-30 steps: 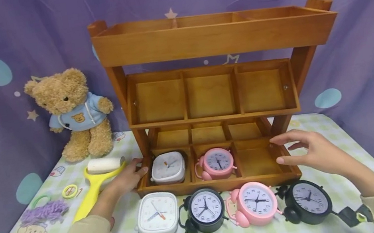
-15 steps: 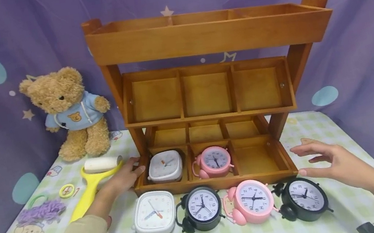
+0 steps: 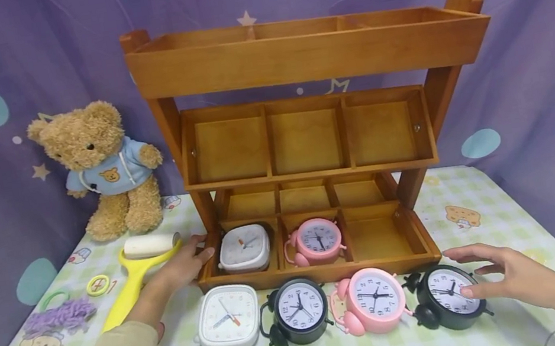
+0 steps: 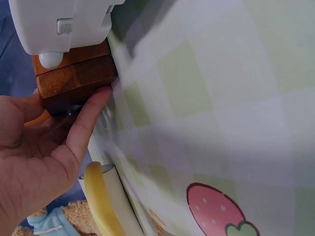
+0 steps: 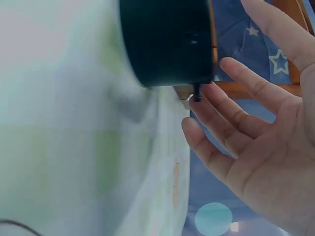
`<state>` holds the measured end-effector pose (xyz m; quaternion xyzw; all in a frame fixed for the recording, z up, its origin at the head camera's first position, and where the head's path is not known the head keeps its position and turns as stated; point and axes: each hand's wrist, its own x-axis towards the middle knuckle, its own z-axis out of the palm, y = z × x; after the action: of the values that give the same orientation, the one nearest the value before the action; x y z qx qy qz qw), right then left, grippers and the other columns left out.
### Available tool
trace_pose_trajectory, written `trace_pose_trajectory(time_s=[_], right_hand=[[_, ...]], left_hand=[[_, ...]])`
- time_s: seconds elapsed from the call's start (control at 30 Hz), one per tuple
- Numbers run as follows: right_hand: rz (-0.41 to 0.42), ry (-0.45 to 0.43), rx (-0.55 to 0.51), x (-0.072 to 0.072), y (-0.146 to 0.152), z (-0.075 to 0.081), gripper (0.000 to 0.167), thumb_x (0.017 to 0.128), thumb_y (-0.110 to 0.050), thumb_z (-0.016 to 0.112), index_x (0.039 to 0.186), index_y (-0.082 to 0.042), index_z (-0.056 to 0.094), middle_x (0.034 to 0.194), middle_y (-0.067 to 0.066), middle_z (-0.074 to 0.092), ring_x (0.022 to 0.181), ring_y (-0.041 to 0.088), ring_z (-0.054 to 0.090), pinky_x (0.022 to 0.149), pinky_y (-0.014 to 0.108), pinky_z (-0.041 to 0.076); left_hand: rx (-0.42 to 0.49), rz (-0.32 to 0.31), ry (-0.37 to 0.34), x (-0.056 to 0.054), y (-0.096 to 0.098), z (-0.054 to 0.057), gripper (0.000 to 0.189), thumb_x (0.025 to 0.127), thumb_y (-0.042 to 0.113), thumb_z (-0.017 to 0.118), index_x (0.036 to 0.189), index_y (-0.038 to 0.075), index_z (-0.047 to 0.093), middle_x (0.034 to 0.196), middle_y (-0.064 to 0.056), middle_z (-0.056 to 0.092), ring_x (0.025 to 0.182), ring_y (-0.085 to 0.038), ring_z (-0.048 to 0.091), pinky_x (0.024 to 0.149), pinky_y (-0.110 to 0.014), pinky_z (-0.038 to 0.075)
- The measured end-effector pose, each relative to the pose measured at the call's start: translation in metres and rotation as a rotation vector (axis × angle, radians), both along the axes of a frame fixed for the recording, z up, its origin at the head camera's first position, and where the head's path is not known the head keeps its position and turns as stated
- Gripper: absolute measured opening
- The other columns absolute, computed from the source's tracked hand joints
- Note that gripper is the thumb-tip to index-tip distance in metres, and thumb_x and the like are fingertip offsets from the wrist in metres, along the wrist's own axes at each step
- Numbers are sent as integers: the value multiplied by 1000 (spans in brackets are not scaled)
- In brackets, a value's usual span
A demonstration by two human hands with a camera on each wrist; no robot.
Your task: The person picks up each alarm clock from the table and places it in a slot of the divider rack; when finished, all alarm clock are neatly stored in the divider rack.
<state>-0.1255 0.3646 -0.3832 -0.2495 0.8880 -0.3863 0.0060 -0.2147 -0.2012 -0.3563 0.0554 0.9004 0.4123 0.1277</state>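
My left hand (image 3: 186,263) holds the left end of the wooden shelf (image 3: 314,60), thumb at the rim of its bottom tray. In the left wrist view one finger (image 4: 88,115) reaches its lower corner. On the right, my right hand (image 3: 511,278) is spread at the rightmost black alarm clock (image 3: 448,291), its thumb overlapping the dial. The right wrist view shows its curved fingers (image 5: 241,115) beside the clock's dark casing (image 5: 167,44). A white clock (image 3: 243,249) and a pink alarm clock (image 3: 318,238) lie in the bottom tray's left and middle compartments.
A white clock (image 3: 227,319), a black alarm clock (image 3: 298,311) and a pink alarm clock (image 3: 374,300) line up before the shelf. At left are a yellow-handled roller (image 3: 134,281), a purple scrunchie (image 3: 59,316), small rings (image 3: 97,285) and a teddy bear (image 3: 105,175).
My right hand has moved from the tray's right end down and toward me, to the rightmost black alarm clock. My left hand stays on the shelf's left end.
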Motion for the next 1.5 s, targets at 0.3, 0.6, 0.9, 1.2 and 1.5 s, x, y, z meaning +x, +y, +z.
trace_pose_trajectory(time_s=[0.3, 0.6, 0.9, 1.2, 1.5], right_hand=[[14, -67, 38, 4, 5, -16, 69, 80, -8, 85, 143, -13, 57, 136, -20, 57, 116, -7, 52, 85, 22, 52], [48, -49, 87, 8, 5, -21, 95, 71, -11, 92, 153, -17, 44, 141, -20, 51, 119, -6, 47, 86, 20, 45], [-27, 15, 140, 10, -4, -24, 95, 64, -23, 98, 146, -18, 50, 137, -16, 57, 118, -6, 49, 85, 23, 46], [-55, 26, 174, 12, -8, -19, 91, 65, -30, 97, 143, -21, 53, 130, -10, 62, 113, -2, 52, 83, 25, 48], [8, 21, 158, 9, -2, -4, 86, 69, -22, 94, 144, -19, 52, 127, -8, 63, 111, 0, 54, 83, 22, 48]], left_hand=[[17, -3, -4, 0, 0, -1, 52, 110, 11, 40, 150, -16, 24, 147, -45, 31, 125, -56, 50, 79, -51, 60], [23, 1, -18, -1, -1, 0, 52, 110, 12, 39, 151, -16, 22, 148, -45, 28, 124, -56, 51, 79, -52, 60], [33, 3, -22, -2, -2, -3, 52, 110, 12, 40, 151, -15, 22, 145, -46, 31, 123, -55, 52, 78, -51, 60], [13, -4, -13, -2, -1, -2, 53, 110, 13, 40, 151, -15, 23, 149, -44, 28, 128, -55, 47, 83, -52, 59], [12, 0, -18, -1, -1, -1, 52, 110, 12, 40, 151, -16, 23, 149, -44, 29, 127, -55, 48, 81, -51, 59]])
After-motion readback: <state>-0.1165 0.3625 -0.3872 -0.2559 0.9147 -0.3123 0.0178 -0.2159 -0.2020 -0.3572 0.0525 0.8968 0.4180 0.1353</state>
